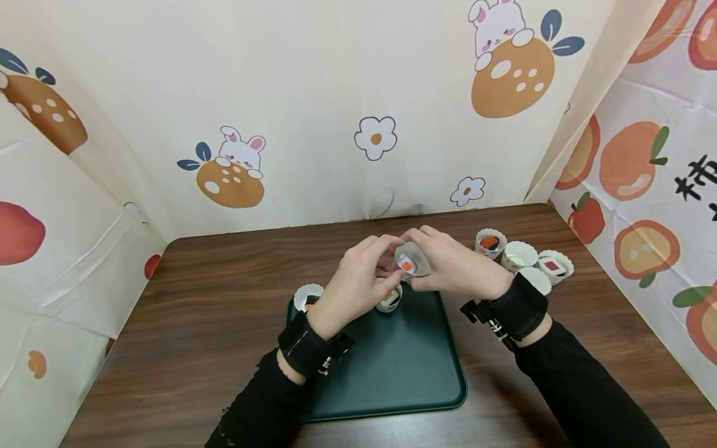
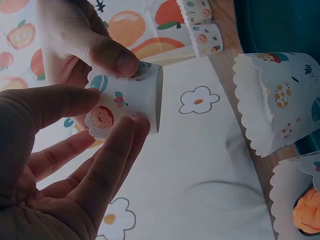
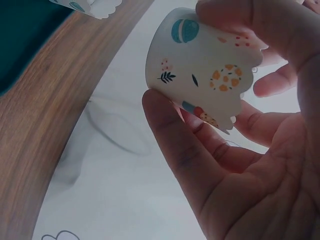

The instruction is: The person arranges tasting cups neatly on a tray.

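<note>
The left hand (image 1: 357, 277) is half open around a paper cup (image 1: 416, 254), its thumb on one side of the wall and fingertips on the other. The right hand (image 1: 456, 264) meets it from the right, also partly open, with thumb and fingers pinching the same cup; both hands have hold of it at once. The cup is raised above the far edge of a green tray (image 1: 403, 367), tilted so that its scalloped mouth faces the person, and an orange-and-white piece (image 1: 407, 266) shows inside.

Just below the hands, a cup with a pale piece (image 1: 388, 300) stands at the far side of the tray, partly hidden by the left hand. At the tray's far left corner is a cup with an orange piece (image 1: 308, 295), partly behind the left wrist.

Farther right, beyond the right wrist, four cups (image 1: 520, 255) stand close together on the worktop (image 1: 224, 317). One holds an orange-and-black piece, one something yellow-green and one a piece with a dark red square; the nearest is partly covered by the black wristband (image 1: 521, 308), its contents unclear. A cream cloth (image 1: 302, 93) printed with rabbits and flowers hangs along the far side.
</note>
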A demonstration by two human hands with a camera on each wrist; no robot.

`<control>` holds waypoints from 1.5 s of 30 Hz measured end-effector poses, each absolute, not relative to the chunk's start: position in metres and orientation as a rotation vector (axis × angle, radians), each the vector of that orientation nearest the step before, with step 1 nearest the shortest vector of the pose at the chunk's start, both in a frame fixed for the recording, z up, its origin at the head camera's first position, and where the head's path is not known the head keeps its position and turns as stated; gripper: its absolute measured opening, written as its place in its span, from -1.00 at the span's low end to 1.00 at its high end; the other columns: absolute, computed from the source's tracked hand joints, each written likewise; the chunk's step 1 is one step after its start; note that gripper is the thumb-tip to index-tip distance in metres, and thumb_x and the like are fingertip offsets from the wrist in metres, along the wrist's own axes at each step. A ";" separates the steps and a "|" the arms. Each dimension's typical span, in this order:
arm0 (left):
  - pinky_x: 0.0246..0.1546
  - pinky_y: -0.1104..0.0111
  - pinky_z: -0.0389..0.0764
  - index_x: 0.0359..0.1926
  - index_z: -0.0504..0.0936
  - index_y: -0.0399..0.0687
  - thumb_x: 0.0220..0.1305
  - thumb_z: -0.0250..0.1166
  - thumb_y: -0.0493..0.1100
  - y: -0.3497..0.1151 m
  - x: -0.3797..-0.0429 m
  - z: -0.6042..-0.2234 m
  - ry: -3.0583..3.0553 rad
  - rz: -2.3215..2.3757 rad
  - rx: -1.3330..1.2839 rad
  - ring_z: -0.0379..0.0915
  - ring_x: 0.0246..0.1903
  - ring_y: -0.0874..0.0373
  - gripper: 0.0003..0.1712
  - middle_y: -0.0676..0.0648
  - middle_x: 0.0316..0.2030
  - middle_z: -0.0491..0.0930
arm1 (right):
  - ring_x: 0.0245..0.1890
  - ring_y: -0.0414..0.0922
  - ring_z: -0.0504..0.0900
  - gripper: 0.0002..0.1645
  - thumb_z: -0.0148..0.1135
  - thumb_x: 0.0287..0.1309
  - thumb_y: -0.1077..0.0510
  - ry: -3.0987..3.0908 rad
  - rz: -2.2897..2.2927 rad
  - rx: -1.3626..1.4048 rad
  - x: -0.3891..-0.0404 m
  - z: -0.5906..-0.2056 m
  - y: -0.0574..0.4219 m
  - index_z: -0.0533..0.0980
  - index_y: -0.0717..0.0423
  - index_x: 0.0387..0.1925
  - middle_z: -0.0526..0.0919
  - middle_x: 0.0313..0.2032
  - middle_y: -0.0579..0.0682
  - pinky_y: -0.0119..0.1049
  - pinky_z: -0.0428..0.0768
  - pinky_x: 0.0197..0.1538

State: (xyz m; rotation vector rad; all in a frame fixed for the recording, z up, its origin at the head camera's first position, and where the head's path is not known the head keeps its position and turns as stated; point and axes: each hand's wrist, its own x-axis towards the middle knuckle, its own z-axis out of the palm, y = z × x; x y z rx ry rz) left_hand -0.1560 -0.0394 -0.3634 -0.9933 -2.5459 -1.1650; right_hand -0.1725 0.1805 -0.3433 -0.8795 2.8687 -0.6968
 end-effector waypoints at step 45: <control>-0.27 0.39 0.66 0.34 0.59 -0.03 0.26 0.58 -0.07 -0.054 -0.155 -0.360 -2.556 -1.087 -0.928 0.59 -0.14 0.11 -0.33 -0.10 0.01 0.65 | -0.12 -0.28 0.78 -0.66 0.58 0.18 0.28 2.808 -1.162 -1.140 -0.159 -0.348 0.189 0.63 -0.01 -0.08 0.67 -0.10 -0.13 -0.34 0.78 -0.04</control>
